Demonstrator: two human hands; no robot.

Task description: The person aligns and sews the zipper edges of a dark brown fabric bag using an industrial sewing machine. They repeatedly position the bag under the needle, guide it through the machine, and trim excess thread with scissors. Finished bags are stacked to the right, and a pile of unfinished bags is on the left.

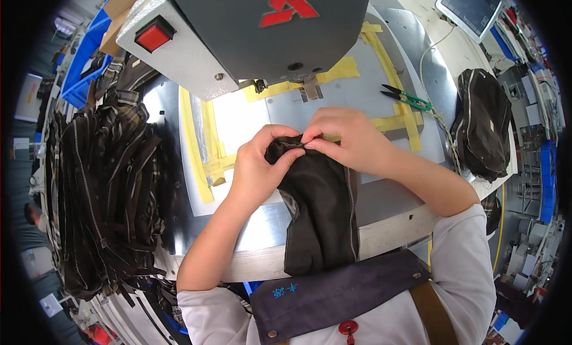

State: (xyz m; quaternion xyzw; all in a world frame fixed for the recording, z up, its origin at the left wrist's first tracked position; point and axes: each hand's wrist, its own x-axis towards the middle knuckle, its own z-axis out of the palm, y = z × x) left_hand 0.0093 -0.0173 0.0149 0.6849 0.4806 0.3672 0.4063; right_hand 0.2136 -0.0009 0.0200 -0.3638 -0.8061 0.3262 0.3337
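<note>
A dark brown fabric piece with a metal zipper point(322, 208) hangs from my two hands over the front edge of the sewing machine's table. My left hand point(257, 166) grips its upper left end, thumb and fingers closed on the cloth. Right beside it, my right hand point(342, 136) pinches the same top edge between thumb and fingertips. The fingertips of both hands nearly meet there. The zipper runs down the right side of the piece. Just beyond my hands is the needle area point(310, 89) of the sewing machine point(268, 35).
Yellow tape point(196, 148) marks the metal work plate. Green-handled thread snips point(408, 99) lie at the right. A heap of dark zippered pieces point(107, 184) hangs at the left, near a blue bin point(83, 77). A stack of dark pieces point(482, 124) and a screen point(471, 11) are on the right.
</note>
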